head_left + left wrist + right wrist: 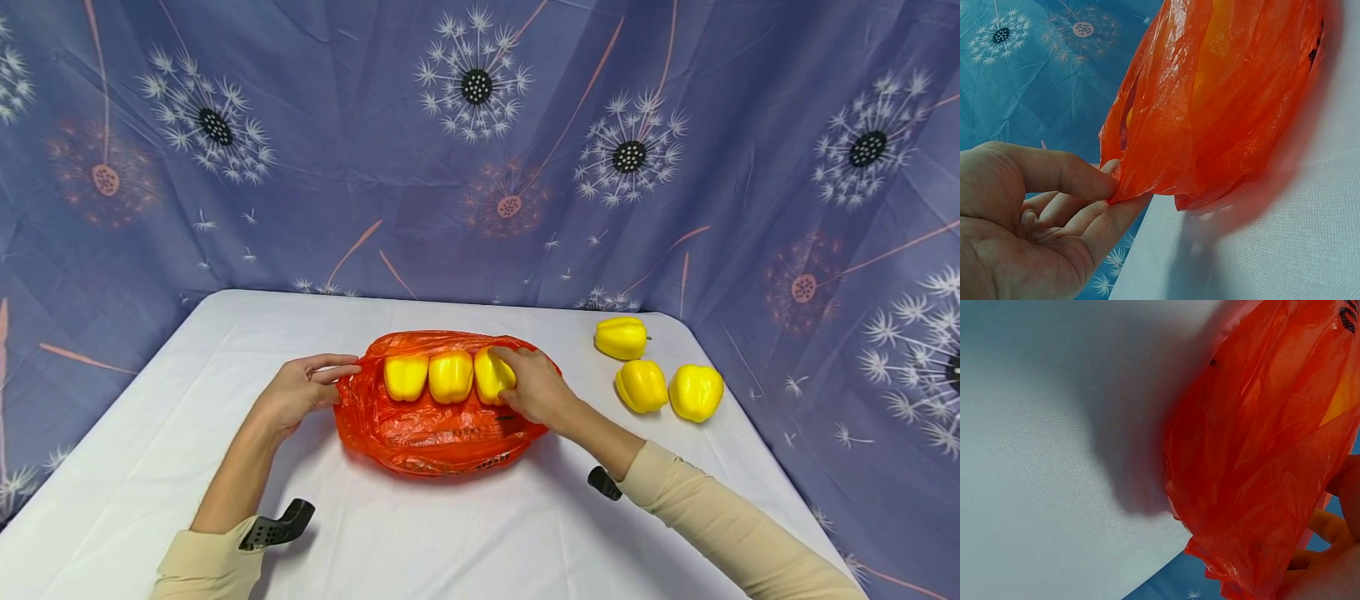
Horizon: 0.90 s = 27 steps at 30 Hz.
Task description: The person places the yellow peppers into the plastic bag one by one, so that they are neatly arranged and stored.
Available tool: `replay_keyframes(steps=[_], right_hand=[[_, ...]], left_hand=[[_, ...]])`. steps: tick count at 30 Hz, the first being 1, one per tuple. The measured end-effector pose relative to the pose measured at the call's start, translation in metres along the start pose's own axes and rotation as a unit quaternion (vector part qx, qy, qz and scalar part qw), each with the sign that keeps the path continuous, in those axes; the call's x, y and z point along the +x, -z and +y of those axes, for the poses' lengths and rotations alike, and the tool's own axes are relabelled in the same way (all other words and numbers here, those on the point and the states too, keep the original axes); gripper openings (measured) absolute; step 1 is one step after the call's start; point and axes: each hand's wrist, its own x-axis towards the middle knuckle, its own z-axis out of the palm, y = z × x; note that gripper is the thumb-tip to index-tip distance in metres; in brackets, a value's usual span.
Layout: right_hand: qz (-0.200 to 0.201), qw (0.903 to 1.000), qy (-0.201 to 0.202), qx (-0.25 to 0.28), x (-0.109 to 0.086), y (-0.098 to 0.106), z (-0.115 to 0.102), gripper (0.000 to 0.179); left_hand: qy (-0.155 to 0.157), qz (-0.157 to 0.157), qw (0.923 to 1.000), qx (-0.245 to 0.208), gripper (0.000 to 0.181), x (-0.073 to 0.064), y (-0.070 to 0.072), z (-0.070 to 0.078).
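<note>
A red plastic bag [442,429] lies on the table with its mouth spread wide. Inside it, three yellow bell peppers stand in a row: the left pepper [406,378], the middle pepper [451,377] and the right pepper [492,375]. My right hand [536,387] holds the right pepper between thumb and fingers. At the bag's left end, my left hand [303,392] pinches the edge of the plastic, as the left wrist view confirms. In the right wrist view the bag [1254,450] covers the pepper, and only part of the right hand [1335,544] shows.
Three more yellow peppers lie at the table's right: one at the back [621,337], one in front of it [641,386] and one by the right edge [697,392]. A white cloth covers the table [435,542]. Behind hangs a blue dandelion-print curtain [337,167].
</note>
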Motion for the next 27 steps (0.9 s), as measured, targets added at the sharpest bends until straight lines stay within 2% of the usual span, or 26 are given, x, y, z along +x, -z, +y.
replay_keyframes(steps=[14, 22, 27], right_hand=[[0.005, 1.0, 0.002, 0.004, 0.0, 0.001, 0.001, 0.063], [0.035, 0.9993, 0.015, 0.003, 0.001, 0.01, 0.001, 0.06], [0.053, 0.9985, 0.008, 0.007, 0.0, 0.022, 0.002, 0.055]], left_hand=[[0.004, 0.003, 1.0, -0.003, 0.065, 0.0, 0.0, 0.0], [0.008, 0.004, 0.9999, -0.007, 0.065, 0.0, 0.0, 0.0], [0.009, 0.003, 1.0, -0.002, 0.066, 0.0, 0.0, 0.001]])
